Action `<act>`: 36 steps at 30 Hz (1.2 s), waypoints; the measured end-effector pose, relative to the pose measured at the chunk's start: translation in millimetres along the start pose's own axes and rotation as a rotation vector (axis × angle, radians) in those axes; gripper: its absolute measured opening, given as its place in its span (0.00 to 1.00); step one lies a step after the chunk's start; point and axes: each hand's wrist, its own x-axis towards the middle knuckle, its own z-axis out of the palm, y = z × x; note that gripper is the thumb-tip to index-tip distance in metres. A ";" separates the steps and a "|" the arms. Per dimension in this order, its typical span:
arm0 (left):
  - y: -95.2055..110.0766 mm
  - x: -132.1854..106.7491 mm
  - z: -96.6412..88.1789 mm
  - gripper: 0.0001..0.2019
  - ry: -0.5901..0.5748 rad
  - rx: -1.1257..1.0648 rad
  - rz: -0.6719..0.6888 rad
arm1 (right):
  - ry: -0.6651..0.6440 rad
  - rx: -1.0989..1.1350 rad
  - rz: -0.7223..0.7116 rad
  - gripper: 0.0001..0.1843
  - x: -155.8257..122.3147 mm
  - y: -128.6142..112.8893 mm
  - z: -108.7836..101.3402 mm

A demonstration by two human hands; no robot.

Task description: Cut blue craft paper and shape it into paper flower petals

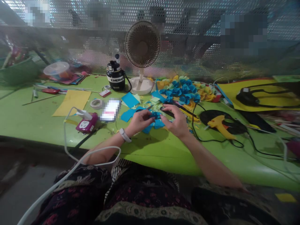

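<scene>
My left hand is closed in a pinch on a small blue paper piece, which looks curled or folded. Close by on the right, my right hand has its thumb and forefinger apart; the thumb tip is at the blue piece's edge, and I cannot tell whether it touches. Flat blue paper squares and pale green scraps lie around and beneath both hands. Beyond the right hand is a heap of blue folded paper flowers, with yellow ones among them. A white watch circles my left wrist.
Left of my hands are a phone, a tape roll, a purple power socket and yellow paper. A fan and black bottle stand behind. A yellow glue gun with cables lies right. A white cable crosses my left forearm.
</scene>
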 end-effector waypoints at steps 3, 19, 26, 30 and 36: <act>-2.8 2.7 1.1 0.13 0.008 -0.136 -0.074 | -0.013 0.005 -0.012 0.09 -0.4 0.6 0.1; 2.0 -1.3 -3.3 0.07 0.048 0.159 0.188 | -0.019 -0.044 -0.144 0.05 -3.1 4.3 5.9; -3.6 -0.9 -3.4 0.07 0.039 0.239 0.294 | -0.023 -0.082 -0.188 0.06 -4.2 3.5 7.4; -0.9 -1.2 -4.8 0.09 0.047 0.213 0.291 | 0.006 -0.105 -0.199 0.07 -3.3 6.9 6.9; 7.5 -0.9 -7.6 0.12 0.067 -0.073 0.120 | 0.099 -0.117 -0.139 0.08 -0.4 16.0 6.4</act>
